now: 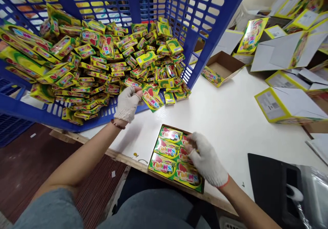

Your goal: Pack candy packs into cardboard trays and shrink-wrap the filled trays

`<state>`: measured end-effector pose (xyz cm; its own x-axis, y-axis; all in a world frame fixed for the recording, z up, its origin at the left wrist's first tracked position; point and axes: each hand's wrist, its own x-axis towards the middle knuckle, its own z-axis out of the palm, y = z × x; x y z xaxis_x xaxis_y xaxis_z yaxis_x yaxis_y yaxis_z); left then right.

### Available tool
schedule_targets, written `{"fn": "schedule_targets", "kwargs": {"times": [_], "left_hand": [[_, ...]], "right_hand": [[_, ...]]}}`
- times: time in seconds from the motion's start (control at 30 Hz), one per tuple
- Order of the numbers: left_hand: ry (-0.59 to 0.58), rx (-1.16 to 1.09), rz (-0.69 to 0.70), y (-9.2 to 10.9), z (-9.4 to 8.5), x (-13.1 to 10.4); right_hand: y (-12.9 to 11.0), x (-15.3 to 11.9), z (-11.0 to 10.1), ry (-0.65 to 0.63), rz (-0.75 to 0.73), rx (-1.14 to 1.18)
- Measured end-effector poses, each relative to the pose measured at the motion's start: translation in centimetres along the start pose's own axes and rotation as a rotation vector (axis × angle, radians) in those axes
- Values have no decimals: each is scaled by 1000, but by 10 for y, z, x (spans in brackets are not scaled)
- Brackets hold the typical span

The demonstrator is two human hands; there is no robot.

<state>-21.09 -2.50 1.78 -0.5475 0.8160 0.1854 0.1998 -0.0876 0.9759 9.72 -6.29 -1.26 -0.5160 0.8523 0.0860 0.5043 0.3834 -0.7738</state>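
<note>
Since the shallow box (203,186) sits along the near edge of the table (225,119), any press on it should go straight down, with no shove toward the body. Six printed packs (164,166) show inside, two columns of three, lettering all one way; left column fully seen, right column partly under the glove. Right hand (207,160): knit glove, bare fingertips, fingers bent over the right column. Whether they pinch a pack or merely rest there, cannot tell. Best use, in my judgement: fingertips squaring pack edges against the wall, palm off the printed faces.

Left hand (127,104), gloved likewise, farther off at the crate's near edge: thumb and fingers closed on one corner of a loose pack (152,100), printed face up. A light corner grip should do; thin card would probably dent under more. Worth matching its lettering to the row before lowering it flat.

Beyond, the blue crate (222,17) holds a jumbled heap (143,59), some packs spilling at its near right corner. Those look easiest to lift singly. Toward the table's far right, an open brown carton (225,68) and folded boxes (274,107).
</note>
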Motion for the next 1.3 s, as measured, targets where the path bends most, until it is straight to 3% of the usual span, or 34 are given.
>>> {"fn": "schedule_targets", "kwargs": {"times": [0.07,0.13,0.23,0.33,0.4,0.47,0.57,0.63,0.73,0.9,1.03,1.17,1.23,1.3], "left_hand": [[-120,-92,-81,11,17,-35],[-260,-140,-144,20,32,-71],[-467,-123,-196,20,48,-109],[-597,-11,-157,9,51,-116],[-567,190,-4,1,48,-101],[-472,505,202,-5,41,-70],[-309,1034,388,-12,25,-8],[-245,1144,375,-16,10,32],[-269,1219,348,-21,-13,72],[-260,1193,295,-27,-24,86],[-200,1091,289,-23,-8,62],[-267,904,337,-10,14,5],[-356,732,384,-2,24,-27],[-431,580,463,5,33,-54]], "right_hand": [[-10,18,-5,104,25,154],[-18,32,-8,125,11,228],[-20,40,-16,13,38,165],[-14,32,-27,-136,84,82],[-9,22,-30,-290,104,27],[-6,12,-26,-427,102,-151],[-8,3,-12,-477,61,-574],[-12,1,-4,-472,34,-725],[-15,4,-2,-456,42,-706],[-7,9,-1,-447,89,-733],[6,1,7,-435,-37,-812],[18,-1,7,-417,-142,-791],[20,4,1,-420,-124,-635],[20,11,-10,-342,-24,-342]]}}
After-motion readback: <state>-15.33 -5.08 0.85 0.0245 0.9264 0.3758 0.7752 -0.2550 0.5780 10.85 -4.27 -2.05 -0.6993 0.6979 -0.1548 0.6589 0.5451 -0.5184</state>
